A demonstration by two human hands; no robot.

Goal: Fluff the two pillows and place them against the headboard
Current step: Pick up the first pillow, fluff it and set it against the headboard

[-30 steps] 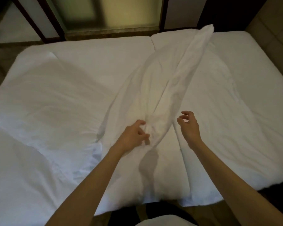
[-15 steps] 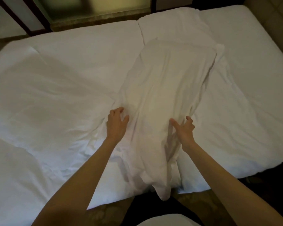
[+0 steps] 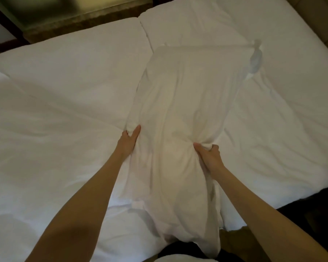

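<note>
A long white pillow (image 3: 184, 103) lies lengthwise across the white bed (image 3: 65, 82), its near end hanging over the bed's front edge. My left hand (image 3: 128, 141) pinches the pillow's left edge between thumb and fingers. My right hand (image 3: 209, 156) is closed on a bunch of the pillow's fabric at its right side, and creases radiate from that grip. A second pillow cannot be made out apart from the bedding.
Rumpled white duvet (image 3: 32, 148) covers the left and near part of the bed. A seam (image 3: 146, 33) splits the two mattress halves at the far side. Beyond the bed is a glass panel with dark frames (image 3: 46, 10). Dark floor (image 3: 310, 208) shows at lower right.
The pillow, held up twisted a second ago, now lies flat and spread on the bed. Both hands have gone from open beside it to gripping its left and right sides.
</note>
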